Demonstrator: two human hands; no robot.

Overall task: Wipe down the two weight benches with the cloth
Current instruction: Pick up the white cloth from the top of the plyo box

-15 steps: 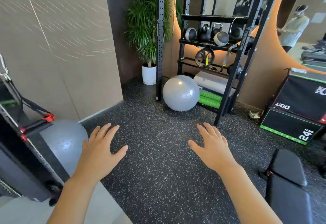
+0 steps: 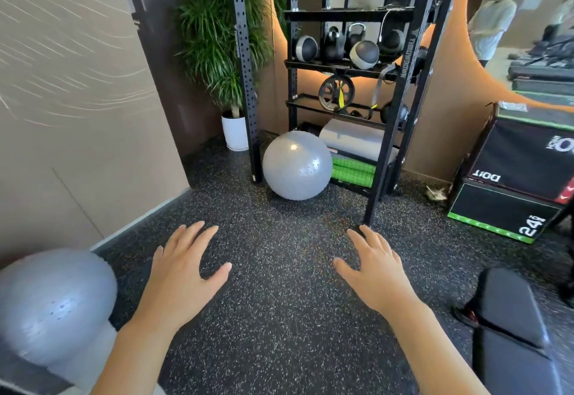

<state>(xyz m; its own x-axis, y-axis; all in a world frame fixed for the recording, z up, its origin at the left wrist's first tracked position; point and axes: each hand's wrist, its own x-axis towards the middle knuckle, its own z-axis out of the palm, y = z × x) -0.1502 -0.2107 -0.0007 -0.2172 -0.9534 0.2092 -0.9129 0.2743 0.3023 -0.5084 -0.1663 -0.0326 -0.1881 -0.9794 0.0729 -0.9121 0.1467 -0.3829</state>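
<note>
cable machine gone, hands (image 2: 279,273) still spread

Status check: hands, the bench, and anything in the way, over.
Left hand and right hand open, holding nothing. No cloth in view. One weight bench at lower right, untouched. Speckled floor between hands and bench shows no obstacle.

We stand on black speckled rubber floor (image 2: 279,317), beige wall (image 2: 77,99) at left. Ahead, black steel rack (image 2: 400,90) holds kettlebells, medicine balls, rolled mats; grey exercise ball (image 2: 296,165) at its foot, potted plant (image 2: 222,46) in dark corner. Warm strip light glows behind rack. Stacked plyo boxes (image 2: 512,177) at right below mirror (image 2: 534,21).
</note>
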